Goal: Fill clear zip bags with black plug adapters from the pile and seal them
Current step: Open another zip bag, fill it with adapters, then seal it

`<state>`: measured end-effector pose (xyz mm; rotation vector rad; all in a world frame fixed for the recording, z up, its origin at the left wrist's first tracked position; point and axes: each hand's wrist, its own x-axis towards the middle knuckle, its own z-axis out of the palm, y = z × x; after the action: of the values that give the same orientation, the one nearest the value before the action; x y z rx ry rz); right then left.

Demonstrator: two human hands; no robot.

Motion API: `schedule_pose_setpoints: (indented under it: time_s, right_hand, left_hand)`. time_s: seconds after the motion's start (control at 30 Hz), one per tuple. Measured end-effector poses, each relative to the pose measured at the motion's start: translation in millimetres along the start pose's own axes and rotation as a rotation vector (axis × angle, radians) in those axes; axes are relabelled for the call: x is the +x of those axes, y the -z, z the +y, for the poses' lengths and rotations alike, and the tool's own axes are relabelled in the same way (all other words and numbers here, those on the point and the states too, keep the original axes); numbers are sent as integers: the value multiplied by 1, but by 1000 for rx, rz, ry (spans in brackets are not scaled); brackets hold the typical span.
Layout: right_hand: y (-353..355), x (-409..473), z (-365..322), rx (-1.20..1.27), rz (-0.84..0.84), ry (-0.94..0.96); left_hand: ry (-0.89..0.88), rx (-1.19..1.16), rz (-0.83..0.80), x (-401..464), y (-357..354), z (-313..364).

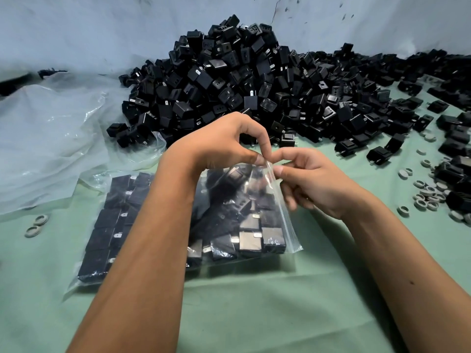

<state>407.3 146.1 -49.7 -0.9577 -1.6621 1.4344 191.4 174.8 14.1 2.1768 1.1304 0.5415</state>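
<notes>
A clear zip bag (257, 225) full of black plug adapters stands in front of me on the green cloth, its top edge raised. My left hand (229, 141) pinches that top edge from the left with thumb and forefinger. My right hand (311, 179) pinches the same edge right beside it. A second filled clear bag (112, 225) lies flat to the left, partly under my left forearm. The big pile of black plug adapters (244, 82) rises just behind my hands against the wall.
Crumpled clear plastic sheeting (51, 138) covers the left side. More adapters (418, 93) spread along the right, with several small grey rings (428, 194) scattered there and two rings (37, 224) at the left. Green cloth (254, 309) covers the table in front.
</notes>
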Motion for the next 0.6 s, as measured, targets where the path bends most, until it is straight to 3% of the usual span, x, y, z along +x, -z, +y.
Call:
schedule_pose_setpoints:
  time_s: [0.07,0.13,0.2,0.27,0.33,0.47,0.6]
  right_hand:
    - [4,9,7,-208,380,25]
    - [13,21,14,-652,654,35]
    - [20,33,19,-1023,616,-43]
    - [23,44,23,-1146,485,-119]
    - [24,50,25,-1136,436,-103]
    - [24,43,20,-951,494,37]
    - [14,18,10,-609,475,132]
  left_hand:
    - [1,6,0,0,-1,1]
    - [12,3,-3,0,-1,0]
    - [22,-2,-4,1,-1,0]
    - [18,-3,-5,1,-1,0]
    - [13,-6,-5,1,-2,1]
    - [15,-19,6,2,-2,-1]
    - [-1,1,4,2,-2,-1]
